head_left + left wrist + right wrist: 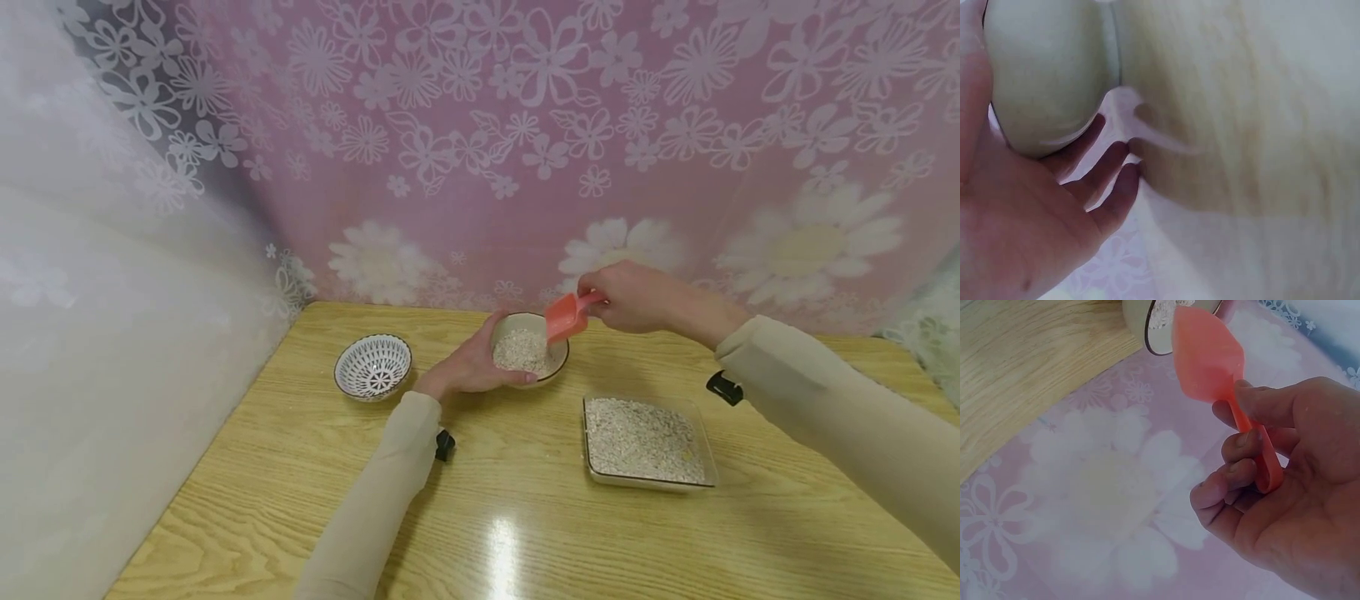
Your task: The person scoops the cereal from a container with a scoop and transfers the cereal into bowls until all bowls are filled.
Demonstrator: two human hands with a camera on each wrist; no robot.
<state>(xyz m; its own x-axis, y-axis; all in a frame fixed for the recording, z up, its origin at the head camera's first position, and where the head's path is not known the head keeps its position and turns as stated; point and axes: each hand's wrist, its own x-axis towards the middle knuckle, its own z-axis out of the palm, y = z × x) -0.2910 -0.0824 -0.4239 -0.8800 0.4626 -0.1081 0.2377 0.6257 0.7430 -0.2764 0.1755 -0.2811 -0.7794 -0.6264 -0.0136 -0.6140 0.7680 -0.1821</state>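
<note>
A cream bowl with a dark rim (527, 322) stands near the back of the table, with pale oat flakes (519, 352) inside. My left hand (474, 363) holds it from the left side, thumb near the front rim and fingers round the far side. In the left wrist view the bowl's smooth outer wall (1047, 69) lies against the fingers. My right hand (633, 296) grips the handle of a coral-red plastic scoop (562, 318), whose tilted head points down over the bowl's right rim. The right wrist view shows the scoop's underside (1207, 353); its inside is mostly hidden.
A rectangular clear dish with a dark rim (652, 482), filled with oat flakes (641, 437), sits right of centre. Left of my left hand is a black-and-white patterned bowl (373, 367). Behind the wooden table (300, 500) hangs a pink floral cloth (465, 200).
</note>
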